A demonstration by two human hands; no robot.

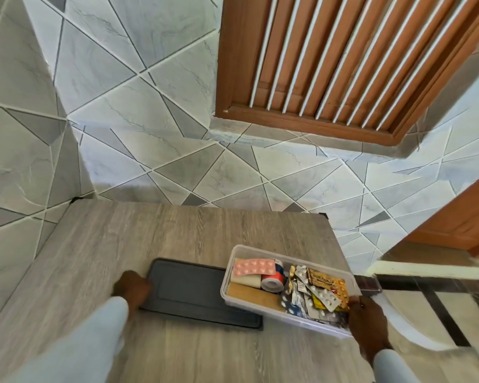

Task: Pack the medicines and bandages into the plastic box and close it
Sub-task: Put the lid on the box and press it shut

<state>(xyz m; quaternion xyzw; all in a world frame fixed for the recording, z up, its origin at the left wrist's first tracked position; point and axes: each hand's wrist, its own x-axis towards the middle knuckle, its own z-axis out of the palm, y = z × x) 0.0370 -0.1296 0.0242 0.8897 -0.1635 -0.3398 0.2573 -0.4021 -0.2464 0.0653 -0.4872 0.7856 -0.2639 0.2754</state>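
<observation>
The left hand point(132, 288) grips the dark lid's point(194, 295) end on the worktop point(94, 244), while the right hand point(367, 317) holds the full plastic box's point(263, 306) near corner.

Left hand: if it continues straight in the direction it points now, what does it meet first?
The left hand already touches the dark lid's left end; going on, probably the plastic box.

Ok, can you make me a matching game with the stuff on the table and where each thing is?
Things:
1. dark lid
2. pink pill strip
3. left hand
4. right hand

Places:
A. at the clear box's near right corner
B. flat on the table, left of the box
C. on the lid's left end
D. on top, in the box's left part

Pairs: 1-B, 2-D, 3-C, 4-A
</observation>
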